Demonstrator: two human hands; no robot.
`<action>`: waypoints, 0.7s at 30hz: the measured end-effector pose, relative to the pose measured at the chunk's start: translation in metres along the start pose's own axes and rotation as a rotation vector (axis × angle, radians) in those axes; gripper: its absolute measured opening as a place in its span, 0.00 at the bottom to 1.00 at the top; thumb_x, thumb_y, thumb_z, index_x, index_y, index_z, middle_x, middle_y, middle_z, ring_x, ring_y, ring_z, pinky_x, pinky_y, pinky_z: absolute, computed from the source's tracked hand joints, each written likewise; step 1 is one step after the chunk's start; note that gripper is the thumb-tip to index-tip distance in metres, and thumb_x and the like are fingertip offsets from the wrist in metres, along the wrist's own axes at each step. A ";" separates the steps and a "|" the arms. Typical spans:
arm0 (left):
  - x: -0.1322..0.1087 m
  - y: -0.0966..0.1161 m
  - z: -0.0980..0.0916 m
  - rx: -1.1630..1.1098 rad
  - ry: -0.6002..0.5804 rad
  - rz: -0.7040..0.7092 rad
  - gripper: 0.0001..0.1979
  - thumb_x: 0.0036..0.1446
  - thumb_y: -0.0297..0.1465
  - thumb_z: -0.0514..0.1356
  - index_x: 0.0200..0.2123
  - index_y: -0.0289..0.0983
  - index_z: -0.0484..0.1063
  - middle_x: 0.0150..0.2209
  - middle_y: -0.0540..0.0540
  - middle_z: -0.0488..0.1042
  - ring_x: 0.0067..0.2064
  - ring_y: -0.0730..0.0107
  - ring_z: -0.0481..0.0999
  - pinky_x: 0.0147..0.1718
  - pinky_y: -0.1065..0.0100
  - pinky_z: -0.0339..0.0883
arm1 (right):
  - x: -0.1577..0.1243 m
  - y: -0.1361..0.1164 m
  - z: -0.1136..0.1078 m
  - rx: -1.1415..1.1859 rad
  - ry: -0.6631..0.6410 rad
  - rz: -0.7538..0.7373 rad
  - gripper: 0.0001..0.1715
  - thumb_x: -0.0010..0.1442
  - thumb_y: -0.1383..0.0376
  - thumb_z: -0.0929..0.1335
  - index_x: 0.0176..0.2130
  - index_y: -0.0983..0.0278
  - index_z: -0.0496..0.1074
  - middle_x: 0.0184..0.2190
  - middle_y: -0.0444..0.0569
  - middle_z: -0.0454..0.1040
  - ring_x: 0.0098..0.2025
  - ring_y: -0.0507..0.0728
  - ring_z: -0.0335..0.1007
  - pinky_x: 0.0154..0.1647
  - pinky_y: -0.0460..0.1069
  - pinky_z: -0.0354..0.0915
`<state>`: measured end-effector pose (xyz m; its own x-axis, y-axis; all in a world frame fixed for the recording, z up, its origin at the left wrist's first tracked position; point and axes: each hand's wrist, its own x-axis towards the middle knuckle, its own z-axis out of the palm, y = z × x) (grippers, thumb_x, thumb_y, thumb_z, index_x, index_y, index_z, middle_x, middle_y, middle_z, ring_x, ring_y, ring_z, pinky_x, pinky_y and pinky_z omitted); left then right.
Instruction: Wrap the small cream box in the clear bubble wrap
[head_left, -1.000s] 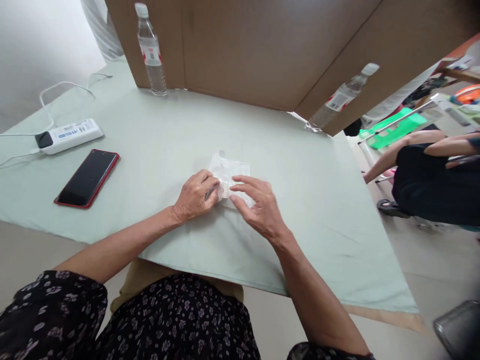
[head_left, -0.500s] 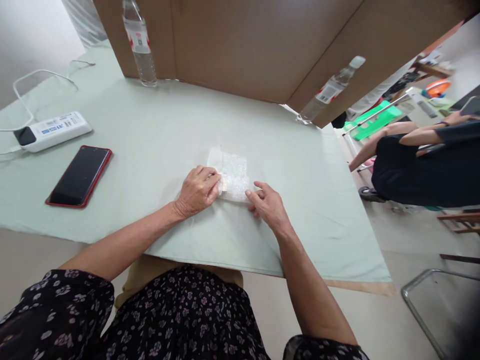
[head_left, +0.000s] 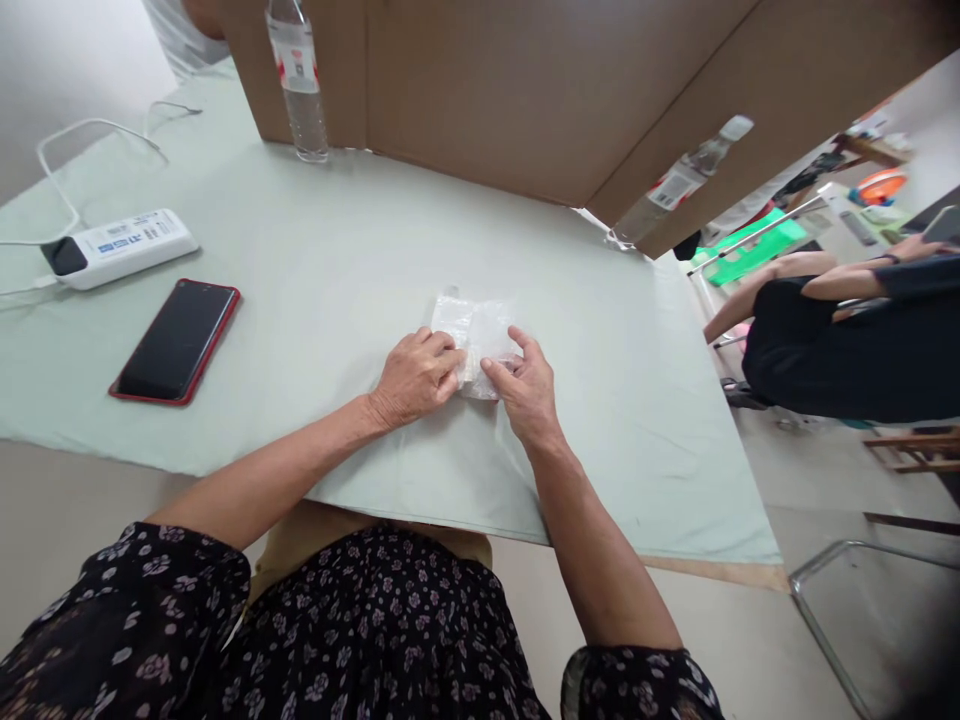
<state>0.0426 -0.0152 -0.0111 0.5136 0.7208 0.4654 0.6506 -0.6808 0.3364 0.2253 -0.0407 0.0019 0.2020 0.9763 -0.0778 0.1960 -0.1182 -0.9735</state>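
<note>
A small piece of clear bubble wrap [head_left: 480, 330] lies on the pale green cloth covering the table [head_left: 337, 280], just ahead of me. My left hand [head_left: 416, 375] has its fingers curled on the wrap's left edge, pressing it down. My right hand [head_left: 525, 385] pinches the wrap's right side between thumb and fingers. Part of the wrap is hidden under both hands.
A red-edged phone [head_left: 176, 340] and a white power bank [head_left: 120, 247] with cables lie at the left. Two water bottles [head_left: 298, 80] [head_left: 675, 190] stand against a brown board [head_left: 525, 90] at the back. Another person in black [head_left: 847, 340] sits at the right.
My right hand has drawn in from flat on the wrap to a pinch on its right side. The wrap looks more folded and smaller. My left hand stays on its left edge.
</note>
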 end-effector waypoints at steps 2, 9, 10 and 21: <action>0.000 0.002 0.000 -0.018 -0.004 -0.016 0.12 0.61 0.28 0.56 0.42 0.38 0.79 0.43 0.40 0.78 0.42 0.58 0.72 0.42 0.59 0.67 | 0.000 -0.005 0.006 -0.010 -0.018 -0.015 0.49 0.53 0.55 0.73 0.67 0.63 0.57 0.28 0.41 0.71 0.23 0.51 0.64 0.18 0.47 0.65; 0.000 0.003 0.005 -0.133 0.028 -0.080 0.10 0.63 0.27 0.55 0.38 0.37 0.77 0.42 0.40 0.77 0.44 0.60 0.74 0.43 0.62 0.70 | -0.007 -0.018 0.018 -0.099 -0.039 -0.041 0.53 0.55 0.55 0.72 0.71 0.64 0.51 0.32 0.44 0.75 0.25 0.51 0.66 0.19 0.45 0.64; 0.000 0.003 0.006 -0.148 0.026 -0.087 0.10 0.63 0.27 0.55 0.38 0.37 0.76 0.42 0.40 0.77 0.44 0.60 0.74 0.43 0.62 0.70 | -0.008 -0.020 0.018 -0.094 -0.053 -0.044 0.53 0.56 0.54 0.72 0.72 0.64 0.49 0.33 0.45 0.76 0.25 0.51 0.68 0.20 0.46 0.66; -0.001 0.002 -0.002 -0.561 0.075 -0.396 0.14 0.50 0.24 0.59 0.43 0.36 0.71 0.46 0.44 0.74 0.32 0.73 0.72 0.35 0.67 0.70 | -0.010 -0.019 0.013 -0.394 -0.293 -0.263 0.43 0.59 0.62 0.68 0.69 0.63 0.56 0.50 0.55 0.78 0.24 0.49 0.68 0.33 0.53 0.72</action>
<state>0.0421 -0.0173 -0.0097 0.2441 0.9318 0.2687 0.3828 -0.3472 0.8561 0.2074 -0.0456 0.0189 -0.1663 0.9850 0.0460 0.5594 0.1327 -0.8182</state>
